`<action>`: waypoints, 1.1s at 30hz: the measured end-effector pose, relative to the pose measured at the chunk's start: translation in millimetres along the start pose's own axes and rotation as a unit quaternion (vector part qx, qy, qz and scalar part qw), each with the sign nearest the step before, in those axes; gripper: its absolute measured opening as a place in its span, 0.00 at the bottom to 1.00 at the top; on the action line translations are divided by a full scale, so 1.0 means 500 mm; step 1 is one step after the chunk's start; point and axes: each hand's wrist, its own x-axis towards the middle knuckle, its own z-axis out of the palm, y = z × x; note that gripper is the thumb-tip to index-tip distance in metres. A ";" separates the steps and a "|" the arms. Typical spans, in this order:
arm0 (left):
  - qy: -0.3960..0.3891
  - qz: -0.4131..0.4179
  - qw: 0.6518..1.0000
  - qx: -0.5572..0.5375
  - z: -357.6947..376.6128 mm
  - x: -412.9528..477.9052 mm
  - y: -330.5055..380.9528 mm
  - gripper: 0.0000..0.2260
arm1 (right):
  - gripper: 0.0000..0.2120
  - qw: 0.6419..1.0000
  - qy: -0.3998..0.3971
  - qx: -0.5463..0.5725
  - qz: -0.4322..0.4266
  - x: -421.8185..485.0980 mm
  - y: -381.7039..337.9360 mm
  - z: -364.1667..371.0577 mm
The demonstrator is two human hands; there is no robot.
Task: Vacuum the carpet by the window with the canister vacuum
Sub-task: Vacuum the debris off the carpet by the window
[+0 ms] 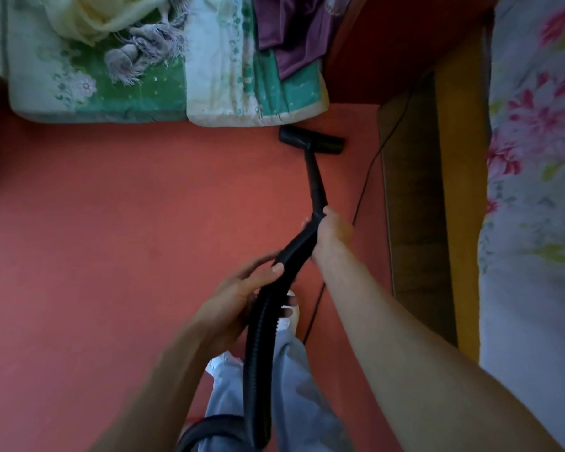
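The left hand (pixel 242 291) curls loosely round the black ribbed vacuum hose (pixel 258 337), thumb on top. Just ahead, to its right, the right hand (pixel 333 231) grips the foot of the black rigid wand (pixel 315 177). The flat black floor nozzle (pixel 310 141) rests on the salmon-red carpet (pixel 128 223) well beyond both hands. Vacuuming seems under way; how much carpet remains cannot be told.

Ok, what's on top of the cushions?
A cream cloth, a grey fringe and a purple cloth lie on the cushions; whatever is under them is covered.
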 end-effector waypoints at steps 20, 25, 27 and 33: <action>-0.032 -0.055 0.993 0.098 0.071 0.038 -0.007 0.21 | 0.09 0.990 0.023 0.107 0.090 0.024 -0.039 -0.140; 0.002 -0.019 0.991 0.130 0.098 0.054 -0.028 0.22 | 0.16 0.988 -0.071 0.113 0.076 0.071 -0.056 -0.128; 0.002 -0.024 0.991 0.129 0.097 0.041 -0.038 0.21 | 0.15 0.991 -0.076 0.088 0.065 0.068 -0.044 -0.140; 0.000 -0.104 0.984 0.144 0.062 -0.045 -0.097 0.14 | 0.06 0.998 0.023 0.019 0.046 0.025 0.105 -0.224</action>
